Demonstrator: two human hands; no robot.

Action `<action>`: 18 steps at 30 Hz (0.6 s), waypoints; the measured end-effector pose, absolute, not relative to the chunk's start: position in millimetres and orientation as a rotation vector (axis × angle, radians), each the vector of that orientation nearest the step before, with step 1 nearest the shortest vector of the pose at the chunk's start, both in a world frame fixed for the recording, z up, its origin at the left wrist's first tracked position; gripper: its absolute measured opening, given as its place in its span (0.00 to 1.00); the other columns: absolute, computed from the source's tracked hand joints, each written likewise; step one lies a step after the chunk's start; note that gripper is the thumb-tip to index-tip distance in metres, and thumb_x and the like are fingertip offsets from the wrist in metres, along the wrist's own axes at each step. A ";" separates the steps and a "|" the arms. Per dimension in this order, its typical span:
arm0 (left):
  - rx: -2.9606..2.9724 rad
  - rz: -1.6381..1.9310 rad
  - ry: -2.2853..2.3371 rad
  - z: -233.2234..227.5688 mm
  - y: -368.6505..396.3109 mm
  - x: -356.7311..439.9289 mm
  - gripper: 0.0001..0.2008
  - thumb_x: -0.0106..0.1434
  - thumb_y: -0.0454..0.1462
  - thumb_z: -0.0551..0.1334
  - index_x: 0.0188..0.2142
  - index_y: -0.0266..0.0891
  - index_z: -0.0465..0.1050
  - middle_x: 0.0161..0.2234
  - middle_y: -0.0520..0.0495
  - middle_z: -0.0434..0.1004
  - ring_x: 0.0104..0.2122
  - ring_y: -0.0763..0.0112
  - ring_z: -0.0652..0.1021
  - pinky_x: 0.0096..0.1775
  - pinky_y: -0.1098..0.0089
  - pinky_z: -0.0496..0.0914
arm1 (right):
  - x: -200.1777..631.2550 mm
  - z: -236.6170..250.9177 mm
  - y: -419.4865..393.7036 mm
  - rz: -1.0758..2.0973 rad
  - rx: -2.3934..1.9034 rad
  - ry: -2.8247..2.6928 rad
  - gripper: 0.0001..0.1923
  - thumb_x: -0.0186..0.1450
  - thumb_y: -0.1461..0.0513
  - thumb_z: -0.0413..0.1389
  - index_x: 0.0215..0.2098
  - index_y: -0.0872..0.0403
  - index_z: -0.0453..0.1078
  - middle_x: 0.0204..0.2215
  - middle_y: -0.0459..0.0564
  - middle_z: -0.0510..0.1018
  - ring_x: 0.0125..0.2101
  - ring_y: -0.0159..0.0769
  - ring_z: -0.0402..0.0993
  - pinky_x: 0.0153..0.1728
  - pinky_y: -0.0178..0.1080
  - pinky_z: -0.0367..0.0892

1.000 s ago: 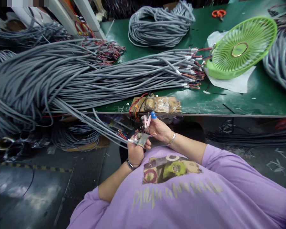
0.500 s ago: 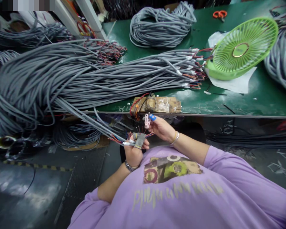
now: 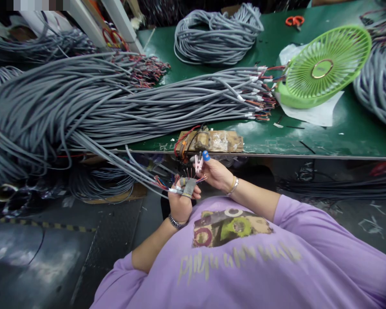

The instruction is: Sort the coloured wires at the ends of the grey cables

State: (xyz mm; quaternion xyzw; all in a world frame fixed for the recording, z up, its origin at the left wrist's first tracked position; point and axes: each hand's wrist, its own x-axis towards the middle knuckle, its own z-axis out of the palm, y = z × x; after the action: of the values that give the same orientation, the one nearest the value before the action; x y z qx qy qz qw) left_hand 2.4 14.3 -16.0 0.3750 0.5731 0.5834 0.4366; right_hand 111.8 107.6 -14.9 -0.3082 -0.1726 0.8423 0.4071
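Note:
My left hand (image 3: 180, 207) is closed around the ends of several grey cables (image 3: 144, 171), with grey wrapping on its fingers. Thin coloured wires (image 3: 189, 173) fan out above those fingers, some pointing up and some toward my right hand. A small pink clip (image 3: 198, 164), its two arms spread in a V, is at the fingertips of my right hand (image 3: 219, 174). That hand's fingers are curled against the clip, and its thumb wears a blue cover (image 3: 206, 156). Exactly how the fingers grip the clip is partly hidden.
A wooden block (image 3: 227, 140) with red wires sits on the green bench's front edge. Behind it lies a long bundle of grey cables (image 3: 167, 103). A coiled cable (image 3: 215, 38), orange-handled scissors (image 3: 294, 21) and a green fan (image 3: 323, 68) rest farther back.
The pink clip has turned slightly and its arms look wider apart. My right thumb is more upright. The left hand keeps its hold on the cables, almost unmoved.

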 end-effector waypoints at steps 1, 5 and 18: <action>0.937 1.444 1.423 -16.5 14.1 2.1 0.11 0.59 0.43 0.64 0.28 0.37 0.71 0.21 0.53 0.76 0.15 0.78 0.72 0.18 0.78 0.64 | 111.2 -13.9 107.8 2.116 -0.783 -0.411 0.22 0.57 0.46 0.63 0.29 0.58 0.73 0.21 0.45 0.72 0.22 0.25 0.64 0.23 0.30 0.61; 0.959 1.398 1.420 -17.8 13.5 1.2 0.11 0.60 0.43 0.64 0.27 0.37 0.71 0.21 0.52 0.75 0.15 0.79 0.72 0.18 0.79 0.65 | 109.4 -11.4 107.8 2.090 -0.805 -0.359 0.21 0.56 0.48 0.64 0.27 0.58 0.72 0.20 0.43 0.72 0.21 0.24 0.64 0.22 0.28 0.60; 0.970 1.372 1.395 -20.7 4.3 -4.7 0.12 0.60 0.44 0.64 0.28 0.37 0.72 0.21 0.52 0.75 0.16 0.78 0.72 0.19 0.77 0.66 | 137.6 -26.3 103.2 2.430 -0.771 -0.696 0.26 0.52 0.43 0.64 0.32 0.57 0.71 0.26 0.48 0.76 0.24 0.29 0.70 0.23 0.32 0.68</action>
State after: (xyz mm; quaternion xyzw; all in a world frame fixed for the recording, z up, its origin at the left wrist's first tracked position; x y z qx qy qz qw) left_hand -4.7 4.3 -20.7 0.3942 0.5669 0.5577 0.4606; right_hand 137.6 103.2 -26.3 -0.2827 -0.2551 0.8910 0.2470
